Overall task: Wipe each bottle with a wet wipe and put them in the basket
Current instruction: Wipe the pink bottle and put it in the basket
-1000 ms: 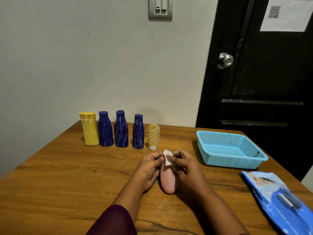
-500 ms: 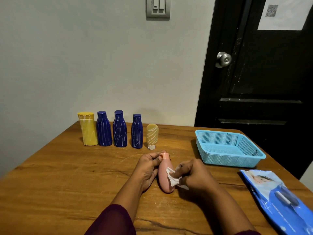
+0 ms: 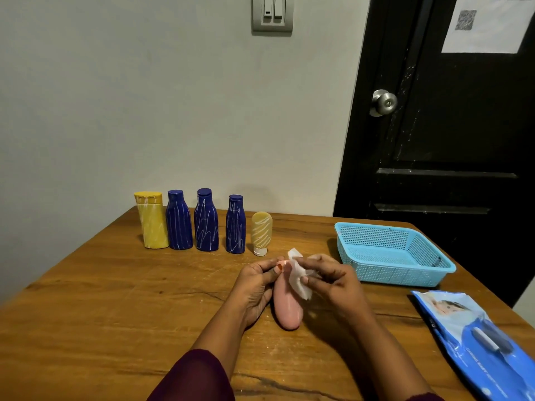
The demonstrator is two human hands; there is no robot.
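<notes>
At the far left of the table, five scribbled bottles stood in a row. Nearer me, my left hand gripped the top end of the pink bottle, which lay between my hands, its long axis pointing away from me. My right hand pinched the wet wipe against its upper side. The blue basket sat further right, nearer my right hand.
</notes>
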